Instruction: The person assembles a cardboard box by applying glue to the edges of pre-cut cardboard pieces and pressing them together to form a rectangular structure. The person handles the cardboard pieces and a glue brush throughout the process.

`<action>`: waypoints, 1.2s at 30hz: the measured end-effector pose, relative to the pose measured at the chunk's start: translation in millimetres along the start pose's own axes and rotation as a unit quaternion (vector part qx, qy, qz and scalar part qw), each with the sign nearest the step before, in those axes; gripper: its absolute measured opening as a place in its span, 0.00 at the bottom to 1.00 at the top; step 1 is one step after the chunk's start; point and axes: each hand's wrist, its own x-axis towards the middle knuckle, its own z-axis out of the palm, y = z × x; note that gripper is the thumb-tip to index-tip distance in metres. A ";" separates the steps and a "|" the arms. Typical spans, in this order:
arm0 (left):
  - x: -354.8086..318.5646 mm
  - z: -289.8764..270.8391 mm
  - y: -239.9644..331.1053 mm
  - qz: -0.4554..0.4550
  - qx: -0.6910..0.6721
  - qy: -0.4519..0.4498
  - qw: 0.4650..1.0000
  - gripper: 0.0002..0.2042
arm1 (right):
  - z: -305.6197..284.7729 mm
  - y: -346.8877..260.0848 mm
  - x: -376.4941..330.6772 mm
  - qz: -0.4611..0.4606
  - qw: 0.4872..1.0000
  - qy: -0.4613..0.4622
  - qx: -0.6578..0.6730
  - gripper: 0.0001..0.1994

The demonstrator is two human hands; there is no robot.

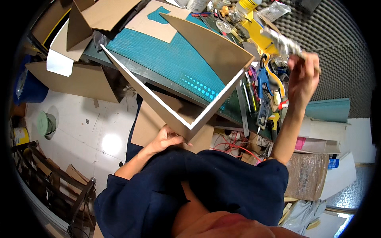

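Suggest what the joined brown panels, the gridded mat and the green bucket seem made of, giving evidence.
Joined brown panels: probably thick cardboard or fibreboard, matt; plain tan faces, white edges.
Gridded mat: likely plastic or rubbery sheet, low sheen; fine printed lines.
Green bucket: probably smooth plastic; even colour.

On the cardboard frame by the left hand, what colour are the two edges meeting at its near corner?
White; the edges show best in the head view.
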 end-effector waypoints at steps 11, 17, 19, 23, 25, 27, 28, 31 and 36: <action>-10.3 -3.6 -1.6 -0.008 0.008 -0.020 1.000 0.19 | -3.6 -15.5 -72.9 0.029 0.989 -0.005 -0.147 0.05; -9.8 0.9 1.9 -0.011 0.009 -0.012 1.000 0.17 | 3.8 -13.2 -67.8 0.052 0.983 -0.040 -0.172 0.05; -8.4 1.5 2.0 -0.005 0.008 -0.018 1.000 0.16 | 2.6 -16.4 -69.6 0.031 0.978 -0.086 -0.185 0.06; -7.2 2.4 3.3 -0.004 0.003 -0.028 1.000 0.14 | 0.9 -14.4 -63.2 0.068 0.979 -0.039 -0.189 0.05; -7.3 3.8 4.8 -0.010 0.002 -0.024 1.000 0.14 | -7.3 -7.5 -55.0 0.096 0.974 -0.007 -0.206 0.04; -7.6 2.7 4.8 -0.010 0.013 -0.026 1.000 0.14 | -4.9 -10.7 -59.7 0.073 0.979 -0.033 -0.190 0.05; -7.7 2.1 4.2 -0.010 0.014 -0.023 1.000 0.14 | -3.1 -12.2 -61.6 0.055 0.984 -0.063 -0.155 0.05; -7.5 1.6 2.8 -0.008 0.018 -0.021 1.000 0.14 | -2.9 -11.5 -58.9 0.066 0.976 -0.055 -0.202 0.05; -7.8 2.5 4.1 -0.005 0.019 -0.020 1.000 0.13 | -12.1 -4.4 -48.9 0.077 0.978 -0.062 -0.184 0.05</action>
